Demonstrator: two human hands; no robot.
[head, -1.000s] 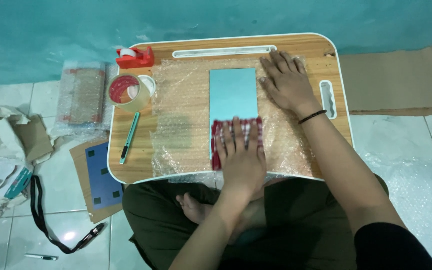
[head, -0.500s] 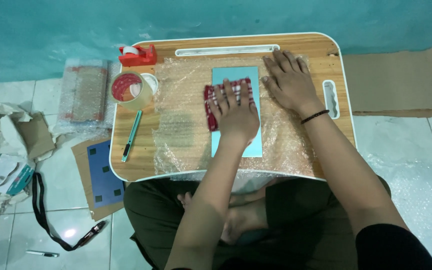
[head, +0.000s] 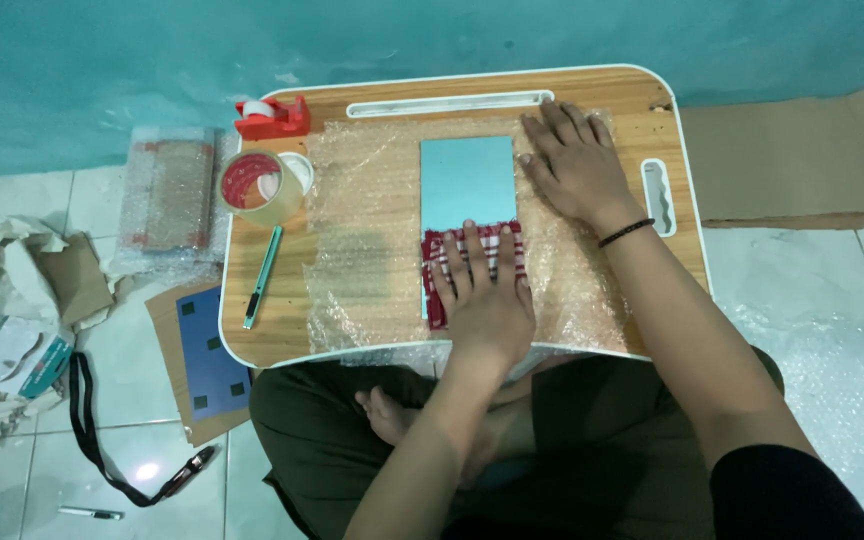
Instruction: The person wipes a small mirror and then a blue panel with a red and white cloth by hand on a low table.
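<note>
On the lap desk (head: 252, 340), middle: left hand (head: 487, 295) flat, fingers spread, pressing a red checked cloth (head: 442, 250) onto the near end of a blue card (head: 467, 180). Right hand (head: 577, 165) flat on bubble wrap (head: 367, 230), far right. Wrap unfolded, nothing taped; tape roll (head: 257, 190) at left edge. No containers visible.

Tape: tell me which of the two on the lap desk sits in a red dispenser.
The small white roll at the desk's far left corner sits in the red dispenser. The larger clear roll stands loose, nearer the person.

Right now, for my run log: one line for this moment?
left hand: flat on checked cloth | right hand: flat on bubble wrap | blue panel: between
</note>
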